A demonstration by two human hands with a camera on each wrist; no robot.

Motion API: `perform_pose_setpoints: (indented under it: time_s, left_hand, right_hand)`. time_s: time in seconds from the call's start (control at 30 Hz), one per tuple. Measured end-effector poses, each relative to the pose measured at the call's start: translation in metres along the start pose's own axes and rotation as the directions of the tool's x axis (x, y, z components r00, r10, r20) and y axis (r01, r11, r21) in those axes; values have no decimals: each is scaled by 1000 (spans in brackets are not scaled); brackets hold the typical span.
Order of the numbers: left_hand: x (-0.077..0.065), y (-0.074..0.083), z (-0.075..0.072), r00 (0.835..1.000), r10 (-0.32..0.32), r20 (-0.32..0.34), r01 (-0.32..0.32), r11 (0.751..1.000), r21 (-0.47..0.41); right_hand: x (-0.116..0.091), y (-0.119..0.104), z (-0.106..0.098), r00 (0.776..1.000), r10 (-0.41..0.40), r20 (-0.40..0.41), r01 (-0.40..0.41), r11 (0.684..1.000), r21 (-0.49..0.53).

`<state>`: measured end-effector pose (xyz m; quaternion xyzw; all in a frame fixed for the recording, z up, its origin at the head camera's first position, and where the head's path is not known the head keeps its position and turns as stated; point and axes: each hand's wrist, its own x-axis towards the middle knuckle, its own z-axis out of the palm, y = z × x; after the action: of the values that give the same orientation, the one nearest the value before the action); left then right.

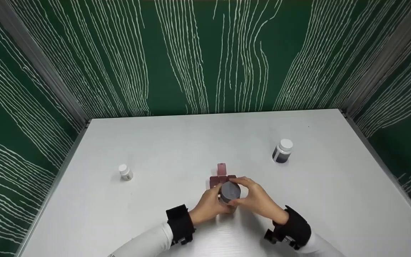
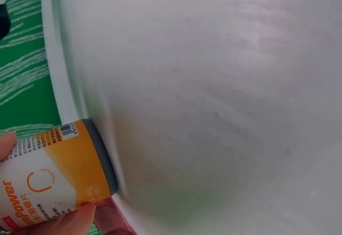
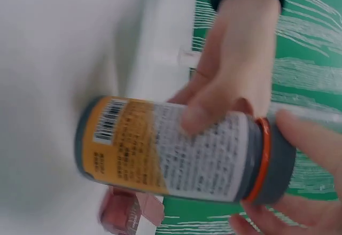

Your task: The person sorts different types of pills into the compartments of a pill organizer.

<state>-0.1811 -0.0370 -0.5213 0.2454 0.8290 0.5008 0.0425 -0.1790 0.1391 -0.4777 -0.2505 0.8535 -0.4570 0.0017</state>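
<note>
Noted on white worktop [image 1: 177,142]: small white bottle [image 1: 125,172] toward left, larger dark-labelled bottle [image 1: 282,151] toward right. Counted between them, clustered closely, four visible reddish pieces [image 1: 222,179].

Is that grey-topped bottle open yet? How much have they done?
Not open yet. Done: the left hand already has hold of the bottle. In hand: the right hand pinches the grey lid. Left: the lid is on, so if they're opening it, taking it off probably remains.
</note>
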Motion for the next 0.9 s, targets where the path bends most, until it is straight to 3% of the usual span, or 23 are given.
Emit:
perform_pose_setpoints:
  time_s: [0.1,0.3,0.37,0.43,0.53,0.6,0.7,0.8,0.9]
  left_hand:
    - [1,0,0,1000,9,8,-9,999,-33]
    - [1,0,0,1000,1,15,0,998,-57]
    - [1,0,-1,1000,0,16,1,999,-53]
    - [1,0,-1,1000,-1,14,2,999,-45]
    - [2,1,-1,1000,-1,6,1,1000,-18]
    - [2,2,-2,1000,-11,5,11,1000,-14]
    - [2,2,-3,1000,-17,10,17,1000,-17]
    - [1,2,-3,1000,-13,23,13,1000,-23]
    - [0,2,-3,1000,-12,23,13,999,-31]
  right_hand:
    - [6,6,-12,989,-18,148,3,995,98]
    - [16,20,-22,927,-134,350,46,967,249]
    - [15,19,-22,926,-144,350,59,968,243]
    - [11,15,-19,944,-131,304,82,982,169]
    - [5,4,-10,976,-146,158,163,982,-97]
    - [5,-4,-2,981,-180,70,193,931,-309]
    - [9,-13,6,968,-251,4,209,800,-563]
    - [15,-21,8,962,-271,13,206,699,-685]
    - [19,-27,6,961,-269,64,233,667,-708]
